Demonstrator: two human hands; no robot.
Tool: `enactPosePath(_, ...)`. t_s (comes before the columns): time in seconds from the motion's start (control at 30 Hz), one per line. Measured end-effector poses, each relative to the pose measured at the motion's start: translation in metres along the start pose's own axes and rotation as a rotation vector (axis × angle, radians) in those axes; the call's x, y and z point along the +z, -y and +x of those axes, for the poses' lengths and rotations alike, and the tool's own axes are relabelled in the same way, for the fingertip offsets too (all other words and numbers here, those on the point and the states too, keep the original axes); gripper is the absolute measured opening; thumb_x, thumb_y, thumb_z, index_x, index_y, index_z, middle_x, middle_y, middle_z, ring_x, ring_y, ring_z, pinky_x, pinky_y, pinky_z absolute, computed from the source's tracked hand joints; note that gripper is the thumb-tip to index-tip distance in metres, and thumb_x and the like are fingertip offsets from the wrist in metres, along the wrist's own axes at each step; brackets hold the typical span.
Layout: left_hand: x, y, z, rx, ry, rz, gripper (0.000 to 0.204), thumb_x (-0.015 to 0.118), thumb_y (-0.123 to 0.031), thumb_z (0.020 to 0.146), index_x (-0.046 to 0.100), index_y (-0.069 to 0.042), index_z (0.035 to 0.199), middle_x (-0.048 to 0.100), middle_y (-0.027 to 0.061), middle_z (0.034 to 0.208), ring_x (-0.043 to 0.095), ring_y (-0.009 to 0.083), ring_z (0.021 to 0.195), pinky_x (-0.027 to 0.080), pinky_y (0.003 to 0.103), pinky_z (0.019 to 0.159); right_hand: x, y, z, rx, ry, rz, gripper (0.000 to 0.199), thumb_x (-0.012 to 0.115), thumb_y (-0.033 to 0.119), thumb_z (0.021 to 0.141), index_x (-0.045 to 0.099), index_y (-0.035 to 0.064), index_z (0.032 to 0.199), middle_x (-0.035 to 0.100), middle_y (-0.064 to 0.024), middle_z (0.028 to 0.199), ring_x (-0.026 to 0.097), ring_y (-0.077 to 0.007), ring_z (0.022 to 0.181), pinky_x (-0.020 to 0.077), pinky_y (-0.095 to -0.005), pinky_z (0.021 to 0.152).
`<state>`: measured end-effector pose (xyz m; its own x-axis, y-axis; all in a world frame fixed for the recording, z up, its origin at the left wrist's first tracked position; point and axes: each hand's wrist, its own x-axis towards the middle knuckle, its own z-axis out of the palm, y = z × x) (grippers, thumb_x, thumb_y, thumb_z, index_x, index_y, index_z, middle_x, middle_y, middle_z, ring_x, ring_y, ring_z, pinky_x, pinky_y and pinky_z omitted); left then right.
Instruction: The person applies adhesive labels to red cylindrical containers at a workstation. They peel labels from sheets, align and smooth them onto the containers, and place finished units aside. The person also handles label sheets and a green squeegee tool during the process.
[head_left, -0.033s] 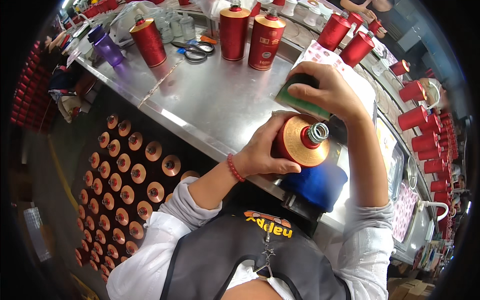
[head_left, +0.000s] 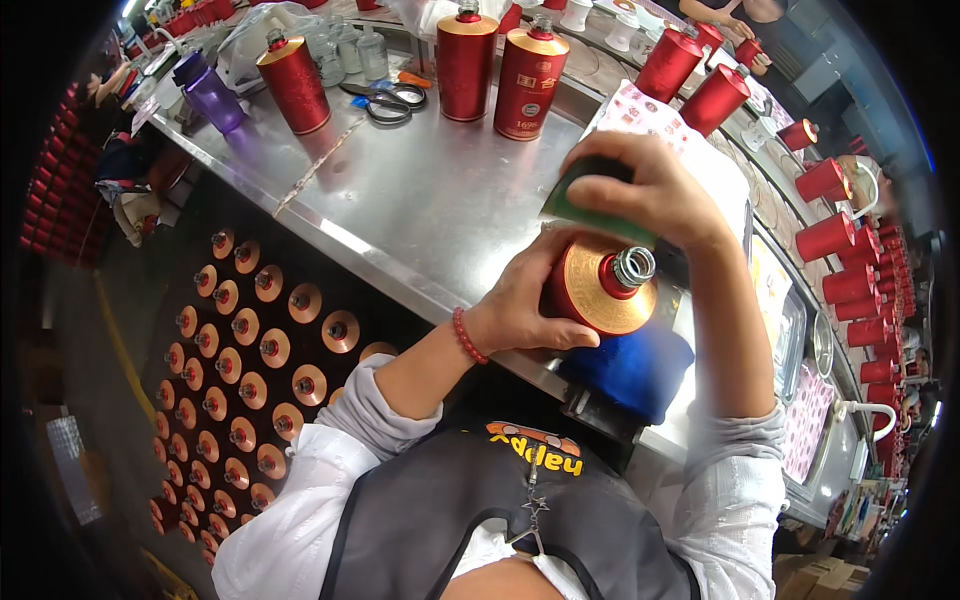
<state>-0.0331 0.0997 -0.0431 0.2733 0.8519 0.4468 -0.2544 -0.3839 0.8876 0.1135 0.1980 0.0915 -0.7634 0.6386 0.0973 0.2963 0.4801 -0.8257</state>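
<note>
My left hand is wrapped round a red bottle with a gold shoulder and an uncapped clear glass neck. The bottle tilts, its mouth toward me. Just above and behind it, my right hand grips a flat dark green block with a pale edge. The block is close to the bottle's far side; whether they touch I cannot tell. Under the bottle lies a blurred blue cloth. On the steel table stand more red bottles, beside black-handled scissors.
A purple drink bottle and small clear glass bottles stand at the back left. Many gold-topped bottles fill the space below the table's left edge. A conveyor carrying red bottles curves along the right. A co-worker's hands show at the far side.
My right hand and the green block have shifted slightly left and down. My left hand still holds the red bottle in nearly the same place.
</note>
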Motion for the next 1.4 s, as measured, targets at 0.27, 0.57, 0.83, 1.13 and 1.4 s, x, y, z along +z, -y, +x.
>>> enactPosePath(0.27,-0.003,-0.001,0.001,0.046,0.043,0.063,0.101,0.090,-0.042,0.066,0.036,-0.001,0.141,0.051,0.0153,0.134,0.052,0.0261,0.125,0.040,0.037,0.106,0.001,-0.012,-0.017,0.182,-0.180,-0.088,0.025,0.070,0.019,0.086,0.066,-0.0011,0.100,0.068,-0.0061,0.089,0.061,-0.0131,0.085,0.0492,-0.0278,0.081)
enactPosePath(0.57,-0.003,-0.002,-0.001,0.144,-0.005,0.313,0.100,0.091,-0.037,0.065,0.033,-0.003,0.139,0.053,0.0159,0.130,0.055,0.0285,0.121,0.043,0.038,0.104,0.023,-0.005,-0.102,0.172,-0.778,-0.155,0.025,0.071,0.020,0.087,0.064,-0.0002,0.100,0.066,-0.0084,0.086,0.061,-0.0127,0.079,0.0505,-0.0271,0.071)
enactPosePath(0.83,0.024,0.014,-0.006,0.308,-0.331,0.499,0.097,0.092,-0.035,0.061,0.035,-0.001,0.131,0.051,0.0196,0.121,0.057,0.0334,0.110,0.046,0.042,0.096,0.047,0.020,-0.131,-0.495,-0.551,-0.660,0.024,0.076,0.012,0.066,0.069,0.0070,0.088,0.063,-0.0055,0.088,0.054,-0.0224,0.073,0.0404,-0.0364,0.073)
enactPosePath(1.13,0.044,0.023,-0.013,0.298,-0.546,0.555,0.096,0.092,-0.036,0.059,0.036,-0.001,0.129,0.049,0.0188,0.119,0.054,0.0335,0.106,0.045,0.043,0.092,0.063,0.022,-0.119,-0.529,-0.465,-0.800,0.025,0.073,0.011,0.060,0.068,0.0106,0.084,0.060,-0.0002,0.086,0.052,-0.0192,0.072,0.0386,-0.0370,0.075)
enactPosePath(1.4,0.038,0.024,-0.012,0.296,-0.464,0.483,0.099,0.093,-0.036,0.059,0.032,-0.001,0.128,0.050,0.0187,0.119,0.056,0.0302,0.107,0.047,0.041,0.092,0.052,0.015,-0.131,-0.366,-0.438,-0.395,0.022,0.078,0.011,0.070,0.070,0.0080,0.090,0.062,-0.0029,0.081,0.057,-0.0186,0.072,0.0430,-0.0345,0.073)
